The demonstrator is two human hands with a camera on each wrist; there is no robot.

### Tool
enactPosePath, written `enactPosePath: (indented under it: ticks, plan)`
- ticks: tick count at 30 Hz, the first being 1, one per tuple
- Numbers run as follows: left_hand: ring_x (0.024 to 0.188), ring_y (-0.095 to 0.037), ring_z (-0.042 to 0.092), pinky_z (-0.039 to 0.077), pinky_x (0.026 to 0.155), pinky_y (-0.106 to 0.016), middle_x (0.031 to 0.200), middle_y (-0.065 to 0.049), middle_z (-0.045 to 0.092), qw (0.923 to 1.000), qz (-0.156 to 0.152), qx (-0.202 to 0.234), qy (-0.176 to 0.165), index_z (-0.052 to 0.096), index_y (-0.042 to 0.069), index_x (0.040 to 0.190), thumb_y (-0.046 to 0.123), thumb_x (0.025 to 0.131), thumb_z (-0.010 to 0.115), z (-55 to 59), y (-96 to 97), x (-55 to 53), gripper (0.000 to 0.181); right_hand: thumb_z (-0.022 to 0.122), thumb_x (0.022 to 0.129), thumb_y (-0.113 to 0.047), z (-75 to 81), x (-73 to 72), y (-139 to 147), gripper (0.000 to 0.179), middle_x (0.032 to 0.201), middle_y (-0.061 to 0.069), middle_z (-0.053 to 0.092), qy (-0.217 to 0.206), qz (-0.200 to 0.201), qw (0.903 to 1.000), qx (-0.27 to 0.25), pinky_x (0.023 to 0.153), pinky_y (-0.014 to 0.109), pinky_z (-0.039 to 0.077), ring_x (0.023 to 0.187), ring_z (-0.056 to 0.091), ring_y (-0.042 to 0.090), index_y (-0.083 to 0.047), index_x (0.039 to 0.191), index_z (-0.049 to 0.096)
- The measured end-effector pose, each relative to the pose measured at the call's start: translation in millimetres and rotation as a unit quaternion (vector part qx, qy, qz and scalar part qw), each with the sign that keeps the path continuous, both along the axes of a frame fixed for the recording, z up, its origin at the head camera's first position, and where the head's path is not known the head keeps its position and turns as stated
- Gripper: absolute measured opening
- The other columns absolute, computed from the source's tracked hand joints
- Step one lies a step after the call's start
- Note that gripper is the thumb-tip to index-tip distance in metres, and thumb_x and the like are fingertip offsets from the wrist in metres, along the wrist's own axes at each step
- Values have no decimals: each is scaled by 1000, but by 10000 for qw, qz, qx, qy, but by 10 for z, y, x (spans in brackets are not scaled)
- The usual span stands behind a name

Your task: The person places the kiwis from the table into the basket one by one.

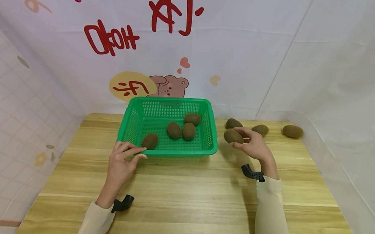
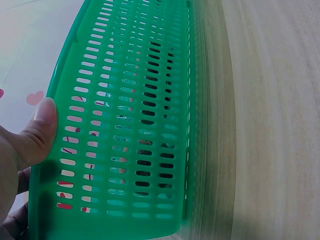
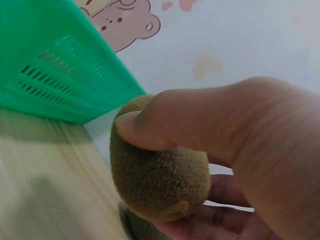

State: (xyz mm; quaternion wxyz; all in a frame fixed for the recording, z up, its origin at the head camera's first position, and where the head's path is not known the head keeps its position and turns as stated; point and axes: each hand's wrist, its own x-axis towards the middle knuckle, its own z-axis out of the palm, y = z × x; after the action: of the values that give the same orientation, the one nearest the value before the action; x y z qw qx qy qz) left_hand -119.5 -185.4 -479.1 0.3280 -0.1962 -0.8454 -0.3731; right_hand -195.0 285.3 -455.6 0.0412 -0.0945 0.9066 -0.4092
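The left hand (image 1: 121, 163) pinches the green basket (image 1: 179, 153) at near left; right of it, the right hand (image 1: 253, 145) grasps a kiwifruit (image 1: 232, 136). Loading seems in hand, likely needing a leftward carry next.

In the head view, the held kiwi (image 1: 232, 136) and the fingers (image 1: 245, 131) of the right hand (image 1: 257, 145) cover part of the back kiwi (image 1: 233, 122), and that hand hides the lower edge of the middle kiwi (image 1: 260, 129). The basket (image 1: 173, 153) mostly blocks the printed bear's (image 1: 171, 85) lower part. In the left wrist view, the basket's contents show only as dark patches through slots; the left edge cuts off the left hand (image 2: 20, 149). In the right wrist view, another kiwi (image 3: 145, 228) is cut off at the bottom.
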Motion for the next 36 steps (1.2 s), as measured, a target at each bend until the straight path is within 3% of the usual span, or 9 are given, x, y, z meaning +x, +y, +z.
enactPosePath:
  ticks: [10,17,25,36]
  plan:
    - [83,-23,50,39,77,-27,84,-7,70,10000,18,43,-9,84,8,95,3,67,91,-28,0,-16,30,81,91,-38,179,57,-102,68,143,13,61,415,-293,9980,-366,102,49,53,122,64,34,-15,149,54]
    - [83,-23,49,39,78,-28,86,-7,71,9999,39,15,-162,84,7,95,5,69,91,-44,-17,-13,28,82,90,-31,265,76,-232,62,131,8,68,756,-575,9937,-592,91,15,50,114,64,19,-21,146,58]
    - [82,-22,49,39,77,-27,85,-7,70,10000,-36,20,40,84,7,95,4,67,91,-31,-5,-31,29,83,89,-25,358,115,-392,61,127,10,69,1095,-545,9870,-1040,92,16,50,112,62,14,-19,145,59]
    - [82,-22,50,39,76,-27,85,-7,70,9999,-20,-18,110,84,7,94,5,66,92,-21,-26,-21,29,84,88,-21,326,134,-716,59,126,10,70,1406,-208,9808,-1336,90,15,51,108,66,22,-17,142,61]
